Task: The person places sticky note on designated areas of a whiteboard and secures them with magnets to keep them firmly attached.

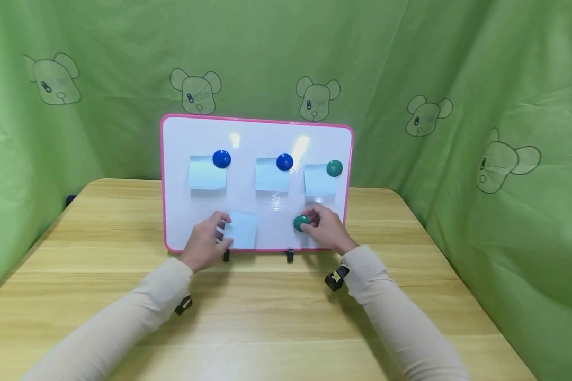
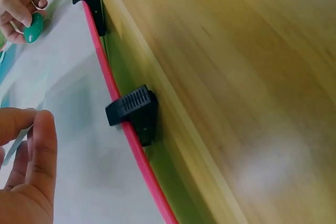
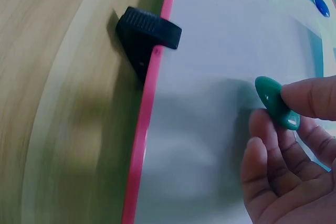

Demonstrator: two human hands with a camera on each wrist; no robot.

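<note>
A whiteboard (image 1: 181, 137) with a pink frame stands on the table. In front of its lower part, my left hand (image 1: 206, 242) pinches a light blue sticky note (image 1: 243, 230) by its left edge; the left wrist view shows thumb and finger meeting on the paper. To the right, my right hand (image 1: 328, 228) holds a round green magnet (image 3: 274, 103) between thumb and fingers, close in front of the board. Above the hands, three more blue notes hang in a row: the left note (image 1: 207, 173) and middle note (image 1: 270, 175) under blue magnets (image 1: 221, 159), the right note (image 1: 319, 181) under a green magnet (image 1: 334, 168).
Two black stand clips (image 1: 290, 255) grip the board's bottom edge. The wooden table (image 1: 267, 328) spreads in front and to both sides. Behind it hangs a green curtain (image 1: 257, 47) with mouse drawings. A black wrist device (image 1: 336, 278) sits by the right sleeve.
</note>
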